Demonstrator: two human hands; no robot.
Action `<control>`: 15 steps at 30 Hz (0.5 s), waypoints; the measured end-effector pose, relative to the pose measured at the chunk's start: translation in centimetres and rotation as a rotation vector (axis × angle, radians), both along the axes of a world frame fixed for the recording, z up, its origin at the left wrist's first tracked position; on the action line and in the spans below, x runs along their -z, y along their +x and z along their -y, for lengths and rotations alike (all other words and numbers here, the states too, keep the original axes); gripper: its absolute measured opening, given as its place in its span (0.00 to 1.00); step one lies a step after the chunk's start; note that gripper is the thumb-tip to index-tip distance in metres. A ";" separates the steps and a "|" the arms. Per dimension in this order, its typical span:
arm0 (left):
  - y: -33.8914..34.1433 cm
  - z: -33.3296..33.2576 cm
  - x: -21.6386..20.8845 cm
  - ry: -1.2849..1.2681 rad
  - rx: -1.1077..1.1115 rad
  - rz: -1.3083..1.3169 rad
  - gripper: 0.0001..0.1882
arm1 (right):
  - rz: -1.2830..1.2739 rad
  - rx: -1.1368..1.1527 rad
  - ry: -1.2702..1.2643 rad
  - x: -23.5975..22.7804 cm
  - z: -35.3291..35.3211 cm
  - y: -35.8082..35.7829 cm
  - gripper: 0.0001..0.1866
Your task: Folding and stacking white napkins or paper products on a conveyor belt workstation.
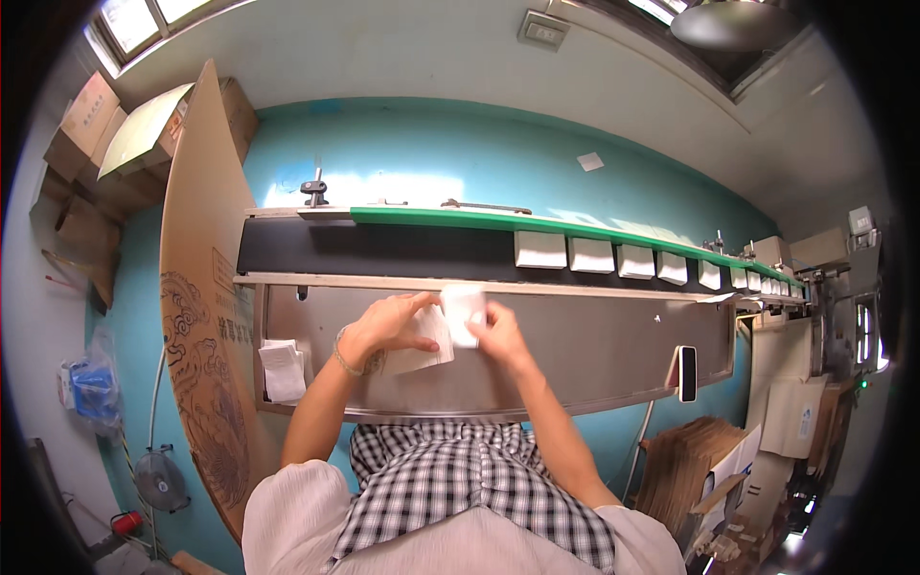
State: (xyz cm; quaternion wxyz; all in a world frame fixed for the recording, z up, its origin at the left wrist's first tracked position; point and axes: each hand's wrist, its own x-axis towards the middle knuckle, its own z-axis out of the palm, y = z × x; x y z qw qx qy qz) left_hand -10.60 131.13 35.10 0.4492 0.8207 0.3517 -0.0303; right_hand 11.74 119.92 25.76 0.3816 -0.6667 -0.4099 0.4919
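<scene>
Over the brown metal worktop [594, 340], my left hand [385, 331] is closed on a thin white packet [422, 356], thumb across its face. Beside it my right hand [502, 337] pinches a white block [464, 305] by its right edge; it looks like a stack of folded paper and is slightly blurred. The two white things sit close together, and I cannot tell whether they touch. At the worktop's left end lies a small pile of white packets [282, 370].
Behind the worktop runs a black conveyor belt [383, 246] with a green rail [431, 219]. Several white blocks [540, 250] stand in a row on it. A phone [687, 374] leans at the right front edge. A tall cardboard sheet [203, 287] stands at left.
</scene>
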 end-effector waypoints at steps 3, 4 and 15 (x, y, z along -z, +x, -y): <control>-0.8 0.5 1.1 0.024 -0.008 0.073 0.39 | -0.623 0.441 -0.096 -3.1 -5.3 -0.2 0.10; -0.7 0.3 1.0 -0.018 -0.010 0.042 0.40 | -0.544 0.412 -0.102 -2.6 -5.3 -0.5 0.09; -2.6 0.0 0.5 0.056 -0.028 -0.041 0.40 | -0.505 0.198 -0.242 -3.5 0.1 -5.3 0.20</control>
